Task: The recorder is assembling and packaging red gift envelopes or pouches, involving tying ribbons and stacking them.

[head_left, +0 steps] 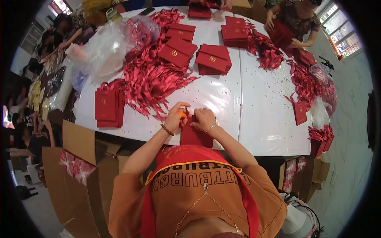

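A dark red paper gift bag (197, 136) lies flat at the table's near edge, in front of my body. My left hand (174, 118) is closed at its upper left corner, fingers pinched together. Something small and orange (182, 114) shows at those fingers; its kind is unclear. My right hand (204, 119) bends over the bag's upper right edge, with thumb and fingers gripping it. Beyond my hands spreads a heap of red ribbons (152, 85). To the left of it stands a stack of red bags (106, 105) with gold emblems.
More red bag stacks (214, 59) lie farther back. Clear plastic wrapping (101, 49) covers the far left. Across the table a person (295, 23) handles red bags. Open cardboard boxes (71, 174) flank me below the table (262, 119). Ribbon-handled bags (305, 85) line the right edge.
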A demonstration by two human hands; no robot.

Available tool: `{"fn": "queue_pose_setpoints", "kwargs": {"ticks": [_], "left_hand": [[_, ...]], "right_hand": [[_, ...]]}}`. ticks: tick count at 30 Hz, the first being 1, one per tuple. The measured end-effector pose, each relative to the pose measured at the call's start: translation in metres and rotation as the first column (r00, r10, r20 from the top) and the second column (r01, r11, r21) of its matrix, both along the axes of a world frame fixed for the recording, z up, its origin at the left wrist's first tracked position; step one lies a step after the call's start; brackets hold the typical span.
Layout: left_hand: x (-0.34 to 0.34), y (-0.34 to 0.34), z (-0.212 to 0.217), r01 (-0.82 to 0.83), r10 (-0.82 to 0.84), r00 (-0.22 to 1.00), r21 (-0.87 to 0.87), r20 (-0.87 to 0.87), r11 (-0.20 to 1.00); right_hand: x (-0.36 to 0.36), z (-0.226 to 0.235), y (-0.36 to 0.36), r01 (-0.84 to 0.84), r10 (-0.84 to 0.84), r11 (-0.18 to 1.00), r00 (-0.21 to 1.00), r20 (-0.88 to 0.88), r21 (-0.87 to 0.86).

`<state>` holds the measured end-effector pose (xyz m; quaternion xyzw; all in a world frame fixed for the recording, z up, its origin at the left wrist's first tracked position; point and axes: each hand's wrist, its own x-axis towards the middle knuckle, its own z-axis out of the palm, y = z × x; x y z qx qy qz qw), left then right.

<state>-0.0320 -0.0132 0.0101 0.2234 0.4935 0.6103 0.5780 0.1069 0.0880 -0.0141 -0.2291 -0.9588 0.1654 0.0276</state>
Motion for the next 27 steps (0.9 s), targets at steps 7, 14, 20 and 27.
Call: {"fn": "queue_pose_setpoints", "kwargs": {"ticks": [7,14,20,27], "left_hand": [[0.006,0.015,-0.018,0.057,-0.114,0.959,-0.216,-0.259,0.975],[0.010,0.010,-0.014,-0.055,-0.040,0.806,-0.141,-0.591,0.989],[0.005,0.006,-0.042,-0.022,-0.090,0.802,-0.180,-0.591,0.983],[0.002,0.005,-0.040,-0.186,0.055,0.891,-0.253,-0.450,0.949]], "right_hand": [[0.004,-0.009,0.014,0.106,-0.104,0.933,0.994,0.023,-0.343],[0.007,-0.025,0.025,0.225,-0.214,0.771,0.973,0.092,-0.596],[0.007,-0.027,0.022,0.222,-0.192,0.821,0.975,0.113,-0.526],[0.004,-0.033,0.033,0.193,-0.165,0.718,0.981,0.106,-0.669]]}}
